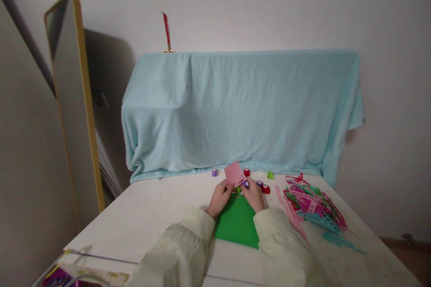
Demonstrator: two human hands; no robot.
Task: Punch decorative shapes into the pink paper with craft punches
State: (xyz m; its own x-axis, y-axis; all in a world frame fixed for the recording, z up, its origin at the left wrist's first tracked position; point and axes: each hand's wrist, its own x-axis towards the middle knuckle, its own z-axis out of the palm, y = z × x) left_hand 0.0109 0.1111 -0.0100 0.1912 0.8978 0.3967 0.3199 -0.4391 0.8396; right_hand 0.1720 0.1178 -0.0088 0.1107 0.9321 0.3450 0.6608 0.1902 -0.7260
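I see a foam sheet (237,224) lying mid-table (141,219), a row of small paper punches (266,189) behind it near the far edge. A heap of paper offcuts (311,206) lies toward the right edge; a draped cloth (240,112) hangs behind the far edge.

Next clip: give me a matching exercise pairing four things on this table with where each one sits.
Things:
1. pink paper
2. green sheet
3. pile of punched paper scraps
4. purple punch

Places:
A. heaped on the table to the right of the hands
B. flat on the table between the two sleeves
C. held up between left hand and right hand
D. alone near the blue cloth, left of the pink paper

Pairs: 1-C, 2-B, 3-A, 4-D
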